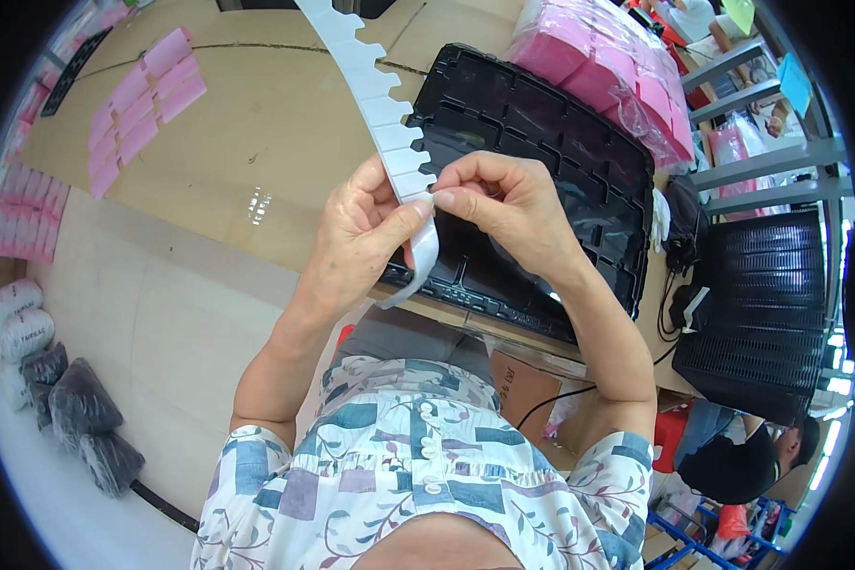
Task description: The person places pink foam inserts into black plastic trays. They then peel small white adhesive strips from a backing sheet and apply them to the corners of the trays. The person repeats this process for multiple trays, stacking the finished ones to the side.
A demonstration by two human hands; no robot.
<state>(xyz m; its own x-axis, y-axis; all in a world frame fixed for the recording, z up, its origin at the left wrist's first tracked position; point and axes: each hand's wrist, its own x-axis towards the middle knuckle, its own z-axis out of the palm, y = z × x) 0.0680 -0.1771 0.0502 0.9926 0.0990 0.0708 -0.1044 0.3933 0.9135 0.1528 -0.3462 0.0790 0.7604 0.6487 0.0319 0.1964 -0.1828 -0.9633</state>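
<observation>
- Holding the notched white strip point(378, 100) over the tabletop point(275, 123), close to its near edge; pinched in the left hand point(347, 228), thumb on top, apparently for steadiness;
- Meeting it with the right hand point(518, 204) in a narrow thumb-and-finger grip, perhaps for fine control; hard to tell whether on the strip or its curled tail point(427, 252);
- Beneath the right hand, by the near edge, a black tray point(560, 133), taking up room there;
- Toward the far right corner, wrapped pink bundles point(603, 66); toward the left, pink sheets point(138, 138);
- Past the right edge, a ridged black stack point(746, 313).
</observation>
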